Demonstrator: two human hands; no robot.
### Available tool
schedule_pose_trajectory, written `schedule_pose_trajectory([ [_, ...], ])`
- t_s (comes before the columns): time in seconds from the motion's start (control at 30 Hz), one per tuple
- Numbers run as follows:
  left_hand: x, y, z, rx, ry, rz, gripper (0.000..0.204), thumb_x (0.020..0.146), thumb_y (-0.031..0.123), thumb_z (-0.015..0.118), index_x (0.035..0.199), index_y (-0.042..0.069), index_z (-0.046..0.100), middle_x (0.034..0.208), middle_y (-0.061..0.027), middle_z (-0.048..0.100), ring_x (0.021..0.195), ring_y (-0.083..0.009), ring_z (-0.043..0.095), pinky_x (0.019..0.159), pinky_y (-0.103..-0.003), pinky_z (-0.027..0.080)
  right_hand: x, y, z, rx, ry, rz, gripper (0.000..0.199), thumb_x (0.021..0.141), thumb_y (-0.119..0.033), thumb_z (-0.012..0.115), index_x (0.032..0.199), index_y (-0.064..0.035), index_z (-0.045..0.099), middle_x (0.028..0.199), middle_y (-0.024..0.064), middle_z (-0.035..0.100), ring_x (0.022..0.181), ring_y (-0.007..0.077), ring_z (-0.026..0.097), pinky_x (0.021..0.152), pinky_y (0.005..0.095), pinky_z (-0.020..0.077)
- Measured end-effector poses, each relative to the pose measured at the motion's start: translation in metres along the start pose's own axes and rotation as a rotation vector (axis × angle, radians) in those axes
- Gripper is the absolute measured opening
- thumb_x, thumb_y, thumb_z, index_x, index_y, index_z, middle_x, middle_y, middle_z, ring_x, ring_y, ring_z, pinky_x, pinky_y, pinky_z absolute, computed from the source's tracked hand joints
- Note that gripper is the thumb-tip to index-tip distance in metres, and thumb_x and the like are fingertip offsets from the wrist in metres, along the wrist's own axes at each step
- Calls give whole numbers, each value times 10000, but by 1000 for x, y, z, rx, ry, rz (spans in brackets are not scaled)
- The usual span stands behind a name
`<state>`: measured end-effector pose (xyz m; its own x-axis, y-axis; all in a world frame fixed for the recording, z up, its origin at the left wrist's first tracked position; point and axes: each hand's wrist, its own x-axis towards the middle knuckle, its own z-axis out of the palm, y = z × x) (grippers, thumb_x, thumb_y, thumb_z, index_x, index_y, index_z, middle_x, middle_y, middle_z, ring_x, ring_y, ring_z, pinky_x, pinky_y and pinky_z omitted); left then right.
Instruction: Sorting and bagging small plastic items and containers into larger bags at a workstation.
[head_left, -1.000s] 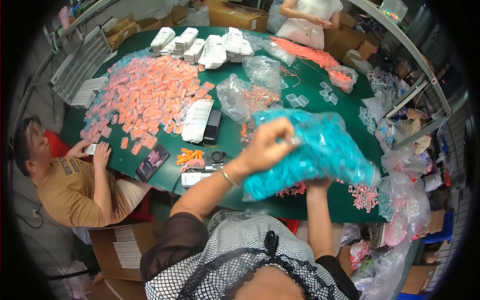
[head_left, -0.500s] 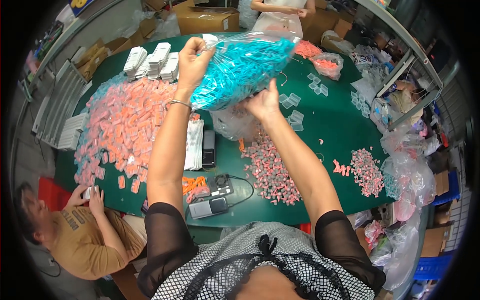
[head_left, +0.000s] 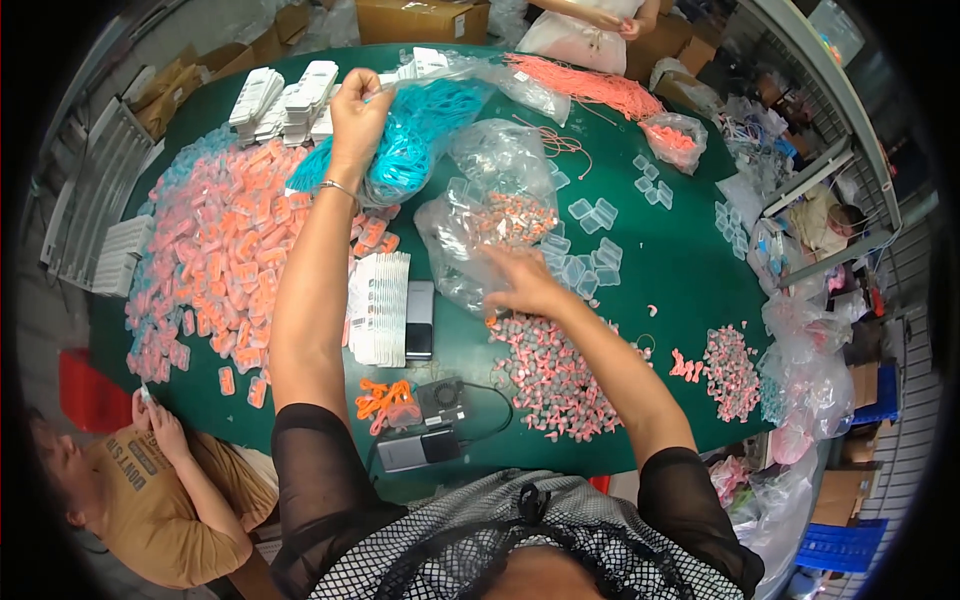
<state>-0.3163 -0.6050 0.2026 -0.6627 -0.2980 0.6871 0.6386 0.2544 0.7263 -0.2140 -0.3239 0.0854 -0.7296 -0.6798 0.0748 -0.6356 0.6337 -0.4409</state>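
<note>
While our left hand grips the clear bag of turquoise pieces raised over the green table, our right hand lies open-fingered on a crumpled clear bag of orange bits. Pink packets spread left; white card stacks lie beyond.

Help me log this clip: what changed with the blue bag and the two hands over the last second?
The bag of blue pieces went from near the body, held in both hands, up and out across the green table. The right hand let go and now rests on the clear bag of orange pieces; the left hand alone grips it. The pink piles stayed put.
</note>
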Motion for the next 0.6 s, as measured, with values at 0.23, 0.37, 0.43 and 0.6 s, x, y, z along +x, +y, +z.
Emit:
schedule_pose_trajectory([
  [0.23, -18, -66, -9, 78, 98, 16, 153, 711, -21, 573, 688, 37, 433, 650, 34, 381, 630, -64, 359, 564, -205, 335, 36, 92, -10, 322, 564, 355, 278, 716, -187, 628, 960, -57, 648, 1114, 164, 546, 984, 259, 547, 778, 329, 455],
  [0.37, -40, -100, 2, 139, 30, 41, 127, 721, 5, 574, 707, 34, 451, 649, 16, 407, 639, -67, 388, 575, -216, 360, 68, 145, 1, -89, 728, 387, 266, 723, -207, 635, 942, -57, 655, 1158, 192, 518, 995, 253, 547, 821, 315, 442],
  [0.43, -39, -100, 2, 170, 50, -31, 123, 728, 21, 572, 703, 33, 452, 639, 4, 416, 627, -69, 393, 561, -223, 362, 76, 150, 4, -181, 630, 450, 262, 725, -215, 638, 934, -58, 657, 1127, 186, 542, 989, 247, 550, 846, 312, 431],
  [0.6, -28, -113, -9, 209, 124, -57, 162, 714, -17, 570, 692, 38, 419, 639, 35, 369, 603, -53, 350, 529, -195, 310, 85, 111, -7, 1053, 432, 587, 190, 793, -112, 581, 938, 2, 624, 1008, 114, 613, 919, 210, 587, 805, 305, 458],
])
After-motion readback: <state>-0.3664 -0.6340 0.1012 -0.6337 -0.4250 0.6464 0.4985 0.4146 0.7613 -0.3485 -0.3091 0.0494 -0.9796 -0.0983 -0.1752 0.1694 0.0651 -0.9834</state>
